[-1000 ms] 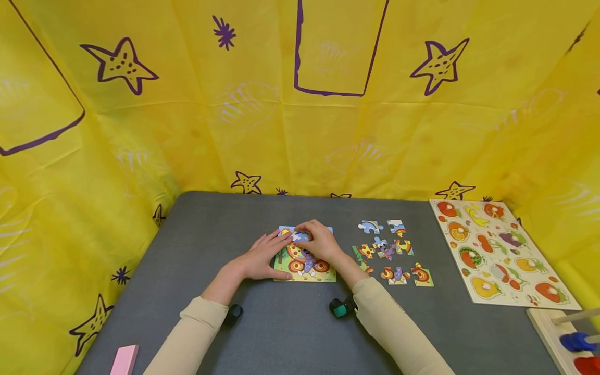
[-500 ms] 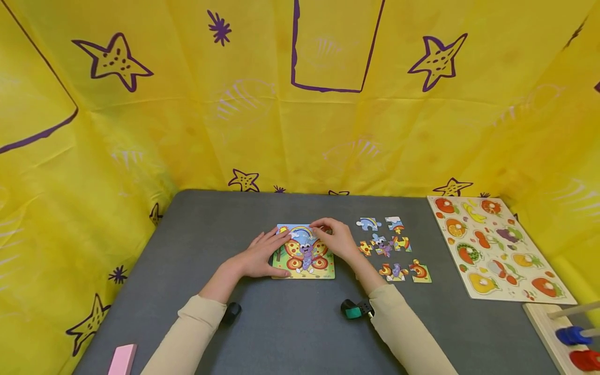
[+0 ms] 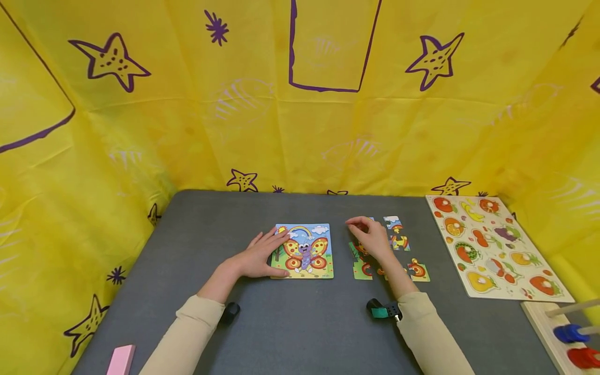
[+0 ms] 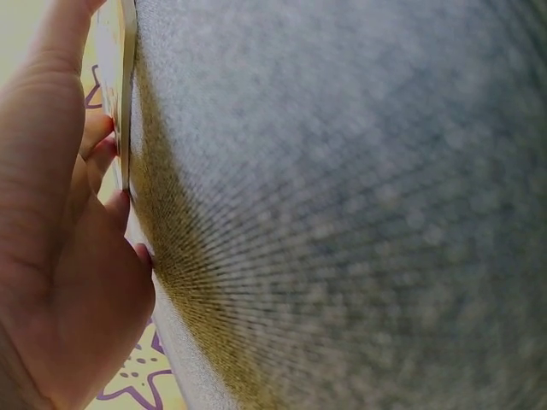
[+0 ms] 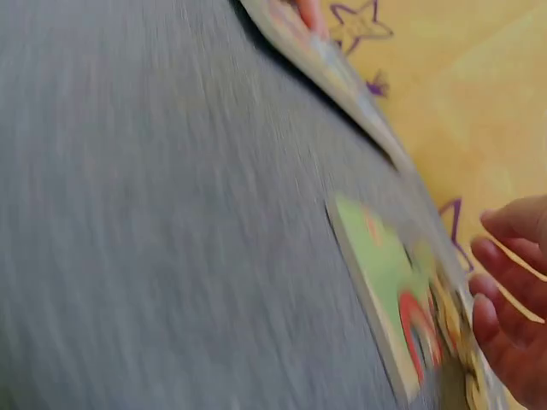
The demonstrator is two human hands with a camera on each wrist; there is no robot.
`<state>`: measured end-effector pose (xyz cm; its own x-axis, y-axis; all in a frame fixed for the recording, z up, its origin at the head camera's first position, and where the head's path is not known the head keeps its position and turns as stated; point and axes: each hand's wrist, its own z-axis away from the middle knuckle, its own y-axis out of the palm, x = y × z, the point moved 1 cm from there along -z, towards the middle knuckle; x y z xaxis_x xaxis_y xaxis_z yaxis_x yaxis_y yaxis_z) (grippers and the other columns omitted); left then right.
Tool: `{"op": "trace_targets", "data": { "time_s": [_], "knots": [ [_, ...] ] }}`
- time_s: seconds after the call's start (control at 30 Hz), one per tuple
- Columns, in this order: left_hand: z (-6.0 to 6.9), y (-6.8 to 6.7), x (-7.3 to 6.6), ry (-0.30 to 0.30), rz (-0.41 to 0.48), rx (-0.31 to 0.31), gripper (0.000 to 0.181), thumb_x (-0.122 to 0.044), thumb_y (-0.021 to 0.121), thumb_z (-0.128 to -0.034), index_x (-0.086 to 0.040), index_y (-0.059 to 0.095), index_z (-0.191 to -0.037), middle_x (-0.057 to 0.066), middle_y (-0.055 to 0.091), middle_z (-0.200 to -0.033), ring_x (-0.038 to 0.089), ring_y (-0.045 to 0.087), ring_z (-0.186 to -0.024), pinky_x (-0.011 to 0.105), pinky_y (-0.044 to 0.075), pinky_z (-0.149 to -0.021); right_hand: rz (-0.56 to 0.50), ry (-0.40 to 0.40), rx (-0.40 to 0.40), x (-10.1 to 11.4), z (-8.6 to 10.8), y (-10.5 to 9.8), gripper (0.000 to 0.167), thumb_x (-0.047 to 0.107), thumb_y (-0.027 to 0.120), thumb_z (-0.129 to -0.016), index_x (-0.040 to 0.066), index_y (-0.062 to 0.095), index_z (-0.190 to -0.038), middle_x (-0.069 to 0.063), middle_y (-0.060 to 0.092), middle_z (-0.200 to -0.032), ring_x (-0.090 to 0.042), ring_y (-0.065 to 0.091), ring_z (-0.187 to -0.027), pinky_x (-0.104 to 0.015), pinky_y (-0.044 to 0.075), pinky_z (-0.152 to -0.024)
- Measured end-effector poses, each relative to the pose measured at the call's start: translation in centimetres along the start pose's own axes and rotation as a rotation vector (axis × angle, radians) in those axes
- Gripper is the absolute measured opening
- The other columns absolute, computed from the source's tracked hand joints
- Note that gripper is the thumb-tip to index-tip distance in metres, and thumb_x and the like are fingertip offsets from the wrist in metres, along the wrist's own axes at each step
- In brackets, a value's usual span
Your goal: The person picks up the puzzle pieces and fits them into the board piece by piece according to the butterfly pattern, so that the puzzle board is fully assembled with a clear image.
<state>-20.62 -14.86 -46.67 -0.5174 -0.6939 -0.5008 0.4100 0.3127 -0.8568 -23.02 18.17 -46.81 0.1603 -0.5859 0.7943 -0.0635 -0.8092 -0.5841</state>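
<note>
A square butterfly picture board (image 3: 311,260) lies on the dark table. My left hand (image 3: 255,259) rests along its left side, fingers spread over the upper left edge and thumb by the lower left corner. In the left wrist view, that hand (image 4: 68,248) lies against the board's edge (image 4: 128,94). Over the loose jigsaw pieces to the right hovers my right hand (image 3: 375,239), its fingers loosely bent. Between its fingertips in the right wrist view (image 5: 517,290) I see nothing. It hides several pieces; a green corner piece (image 3: 362,271) and a right corner piece (image 3: 419,271) show.
A wooden fruit board (image 3: 497,250) lies at the right of the table (image 3: 300,333). Below it stands part of a wooden frame (image 3: 546,333) with blue and red rings. A pink block (image 3: 121,359) is at the front left. Yellow cloth (image 3: 281,130) surrounds the table.
My right hand has left the top of the butterfly board and moved right, over the loose pieces. The butterfly picture is now more fully visible. My left hand has stayed in place.
</note>
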Motion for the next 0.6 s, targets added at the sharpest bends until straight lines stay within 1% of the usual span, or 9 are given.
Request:
{"op": "trace_targets", "data": {
  "time_s": [0.07, 0.13, 0.2, 0.27, 0.37, 0.5, 0.6],
  "knots": [
    [0.0, 0.0, 0.0, 0.001, 0.005, -0.001, 0.096, -0.057, 0.07, -0.0821, -0.013, 0.026, -0.155, 0.006, 0.021, -0.161, 0.029, 0.002, -0.149, 0.056, 0.003, -0.115, 0.053, -0.012, -0.032, -0.7, 0.0, -0.6, 0.017, 0.015, 0.067, -0.092, 0.007, 0.073, -0.106, -0.01, 0.07, -0.095, -0.024, 0.06, -0.079, -0.034, 0.043, -0.068],
    [0.0, 0.0, 0.0, 0.001, 0.006, -0.001, 0.096, -0.057, 0.07, -0.0822, -0.013, 0.026, -0.155, 0.006, 0.02, -0.161, 0.029, 0.002, -0.149, 0.056, 0.003, -0.115, 0.105, -0.028, -0.064, -1.2, -0.1, -1.2, 0.019, 0.011, 0.068, -0.09, 0.003, 0.072, -0.107, -0.016, 0.069, -0.099, -0.029, 0.06, -0.083, -0.039, 0.043, -0.071],
    [0.0, 0.0, 0.0, 0.001, 0.004, 0.001, 0.096, -0.058, 0.07, -0.0824, -0.013, 0.026, -0.155, 0.006, 0.02, -0.161, 0.029, 0.002, -0.149, 0.056, 0.003, -0.115, 0.173, -0.04, -0.094, -1.7, -0.3, -1.7, 0.023, 0.011, 0.069, -0.088, -0.001, 0.071, -0.108, -0.021, 0.067, -0.104, -0.036, 0.059, -0.092, -0.045, 0.043, -0.079],
    [0.0, 0.1, 0.1, -0.001, 0.0, 0.002, 0.096, -0.058, 0.069, -0.0825, -0.013, 0.026, -0.155, 0.006, 0.02, -0.161, 0.029, 0.001, -0.149, 0.056, 0.003, -0.115, 0.229, -0.032, -0.103, -2.1, -0.5, -2.1, 0.029, 0.012, 0.07, -0.086, -0.004, 0.068, -0.111, -0.025, 0.064, -0.109, -0.042, 0.054, -0.1, -0.051, 0.039, -0.087],
    [0.0, 0.1, 0.1, -0.003, 0.001, 0.002, 0.096, -0.059, 0.069, -0.0824, -0.014, 0.026, -0.155, 0.005, 0.021, -0.161, 0.029, 0.001, -0.149, 0.056, 0.002, -0.115, 0.295, 0.031, -0.098, -2.6, -0.6, -2.5, 0.039, 0.019, 0.072, -0.086, -0.004, 0.065, -0.118, -0.027, 0.057, -0.119, -0.044, 0.045, -0.111, -0.055, 0.037, -0.092],
    [0.0, 0.2, 0.2, -0.002, 0.006, 0.003, 0.096, -0.059, 0.069, -0.0824, -0.014, 0.026, -0.155, 0.006, 0.022, -0.16, 0.029, 0.001, -0.149, 0.056, 0.002, -0.115, 0.317, 0.107, -0.068, -2.9, -0.6, -2.8, 0.051, 0.028, 0.074, -0.086, -0.002, 0.061, -0.125, -0.027, 0.051, -0.126, -0.043, 0.038, -0.113, -0.054, 0.038, -0.091],
    [-0.1, 0.2, 0.2, -0.003, 0.006, 0.003, 0.096, -0.059, 0.069, -0.0824, -0.014, 0.026, -0.156, 0.005, 0.022, -0.16, 0.028, 0.001, -0.149, 0.056, 0.002, -0.115, 0.318, 0.119, -0.058, -3.0, -0.7, -2.9, 0.056, 0.031, 0.075, -0.085, -0.004, 0.061, -0.126, -0.028, 0.049, -0.127, -0.044, 0.038, -0.113, -0.054, 0.038, -0.091]
  ]
}}
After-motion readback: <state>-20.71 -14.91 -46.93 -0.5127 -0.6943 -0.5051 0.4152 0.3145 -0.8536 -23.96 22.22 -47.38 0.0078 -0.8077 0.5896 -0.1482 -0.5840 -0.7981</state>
